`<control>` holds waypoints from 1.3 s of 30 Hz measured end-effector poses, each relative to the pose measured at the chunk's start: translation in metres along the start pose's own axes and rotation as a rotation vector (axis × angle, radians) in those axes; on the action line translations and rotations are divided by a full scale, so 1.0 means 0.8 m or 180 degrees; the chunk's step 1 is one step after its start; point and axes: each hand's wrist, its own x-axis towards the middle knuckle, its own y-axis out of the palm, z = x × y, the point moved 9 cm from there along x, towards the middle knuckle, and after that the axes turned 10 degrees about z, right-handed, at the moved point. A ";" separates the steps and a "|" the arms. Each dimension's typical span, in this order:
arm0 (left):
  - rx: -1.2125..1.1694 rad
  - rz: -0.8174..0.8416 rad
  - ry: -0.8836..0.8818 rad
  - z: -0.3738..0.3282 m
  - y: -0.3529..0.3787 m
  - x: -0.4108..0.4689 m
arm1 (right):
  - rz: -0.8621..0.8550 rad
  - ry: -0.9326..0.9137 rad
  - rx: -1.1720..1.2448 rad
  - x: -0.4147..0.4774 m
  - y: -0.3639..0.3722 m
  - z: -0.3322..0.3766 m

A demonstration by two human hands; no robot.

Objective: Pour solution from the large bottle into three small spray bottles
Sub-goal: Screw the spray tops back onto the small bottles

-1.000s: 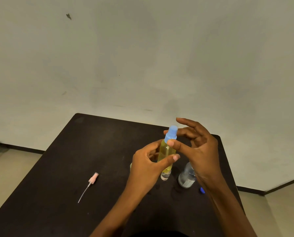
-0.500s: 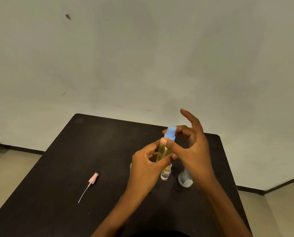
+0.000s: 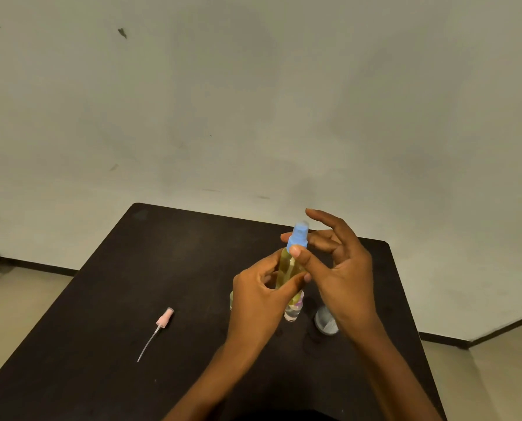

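Both hands are working one slim yellow-filled spray bottle [image 3: 289, 270]: left hand [image 3: 261, 299] is gripping its body, right hand [image 3: 340, 270] fingers [image 3: 296, 251] pinching its blue pump cap [image 3: 298, 235]; tightening looks underway, setting it down next.

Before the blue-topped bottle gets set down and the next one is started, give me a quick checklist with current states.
1. Spray bottle held firmly: ok, left hand has its grip around the body.
2. Bottle filled: ok, yellow liquid shows through most of the body.
3. Blue spray top seated: cannot tell; it sits on the neck, with the right hand thumb and a fingertip pinching its base, but its tightness is not visible.
4. Bottle upright: ok, only slightly tilted.
5. Pink spray top ready: ok, lying loose on the table, tube attached.
6. Set-down spot: cannot tell, other containers stand close beneath the hands.
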 end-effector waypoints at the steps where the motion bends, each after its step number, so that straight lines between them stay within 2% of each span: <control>1: -0.0003 -0.0043 -0.0024 0.002 -0.001 -0.001 | -0.0134 -0.0021 -0.0099 -0.003 0.001 -0.001; 5: -0.0095 -0.0062 -0.0023 0.007 0.003 -0.002 | -0.0696 -0.0141 -0.0239 -0.018 0.003 -0.007; 7: -0.0103 0.0016 -0.0058 0.009 0.004 0.001 | -0.0678 -0.0112 -0.0273 -0.016 0.003 -0.007; 9: -0.0105 0.0147 -0.0051 0.009 0.002 0.005 | -0.0403 -0.0028 -0.0167 -0.005 0.000 -0.009; 13: -0.0196 0.0518 -0.0031 0.008 0.007 0.010 | 0.0590 0.0330 0.0223 0.010 0.007 -0.021; 15: -0.0238 0.0673 -0.0012 0.005 0.014 0.009 | 0.0843 0.0369 0.0387 0.009 0.011 -0.023; 21: -0.0035 0.0552 0.0123 0.006 0.011 0.010 | 0.0428 0.0357 0.0065 0.004 0.006 -0.032; 32: 0.0109 0.0462 0.0226 0.007 0.008 0.008 | -0.0289 0.0274 0.0024 -0.005 0.005 -0.035; 35: 0.0125 0.0418 0.0201 0.011 0.006 0.009 | -0.0314 0.0198 -0.0101 -0.003 0.004 -0.038; 39: 0.0193 0.0437 0.0075 0.027 0.003 0.018 | -0.0075 0.0262 -0.0682 0.009 0.006 -0.042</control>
